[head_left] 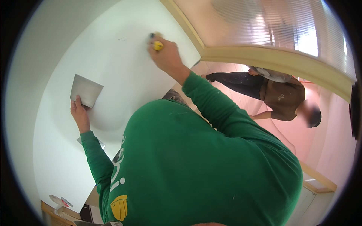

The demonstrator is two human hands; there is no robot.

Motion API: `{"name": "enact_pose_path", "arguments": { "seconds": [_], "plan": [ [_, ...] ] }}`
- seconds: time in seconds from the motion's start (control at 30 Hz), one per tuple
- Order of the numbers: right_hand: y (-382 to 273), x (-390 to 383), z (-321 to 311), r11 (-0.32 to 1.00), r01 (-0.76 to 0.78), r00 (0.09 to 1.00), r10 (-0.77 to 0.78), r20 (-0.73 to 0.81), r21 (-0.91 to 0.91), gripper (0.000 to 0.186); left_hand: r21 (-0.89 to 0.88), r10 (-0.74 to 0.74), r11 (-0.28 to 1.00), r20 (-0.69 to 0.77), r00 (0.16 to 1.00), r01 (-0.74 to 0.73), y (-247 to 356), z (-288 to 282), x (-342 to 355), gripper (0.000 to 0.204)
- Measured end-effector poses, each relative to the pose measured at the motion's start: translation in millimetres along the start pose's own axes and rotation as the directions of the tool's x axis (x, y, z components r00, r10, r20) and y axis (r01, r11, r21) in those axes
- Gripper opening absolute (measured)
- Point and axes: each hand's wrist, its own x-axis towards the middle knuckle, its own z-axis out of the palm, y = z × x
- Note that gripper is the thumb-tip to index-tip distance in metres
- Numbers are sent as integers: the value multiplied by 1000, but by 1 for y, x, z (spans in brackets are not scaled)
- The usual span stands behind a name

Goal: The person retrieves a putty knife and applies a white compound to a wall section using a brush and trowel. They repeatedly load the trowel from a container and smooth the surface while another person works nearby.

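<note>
My left hand [80, 115] pinches the lower edge of a flat grey square plate [87, 90], thumb on top, over a broad white surface [124, 71]. Near the far right part of that surface, my right hand [166, 54] is closed around a small yellow tool [158, 46]. A dark tip shows beside its fingers; motion blur hides the tool's exact kind. Partly covered by my left forearm lies another thin, shiny flat piece [101, 144]. Faint marks [121, 38] show on the white surface left of my right hand.
A pale wooden frame [241, 54] with ribbed translucent panels borders the surface's right corner. Beyond it, at the right, is a person in a brown shirt [284, 94]. Small flat items [60, 200] lie at the lower left, near a wooden edge [56, 214].
</note>
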Motion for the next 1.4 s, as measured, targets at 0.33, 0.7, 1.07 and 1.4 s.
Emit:
{"name": "enact_pose_path", "arguments": {
  "seconds": [0.33,0.7,1.07,1.4],
  "plan": [
    [71,-83,-12,991,-31,1000,31,1,-130,15,77,-28,997,12,1000,27,1,-4,2,30],
    [56,75,-75,888,-17,999,30,21,-460,22,49,-40,998,-11,999,41,7,6,12,31],
    [-38,220,-11,947,248,969,-243,47,-203,22,2,-10,1000,-57,998,10,19,11,-9,30],
    [-7,184,30,919,340,935,-306,182,-199,18,94,9,996,-65,998,-3,19,3,-7,29]
  ]
}}
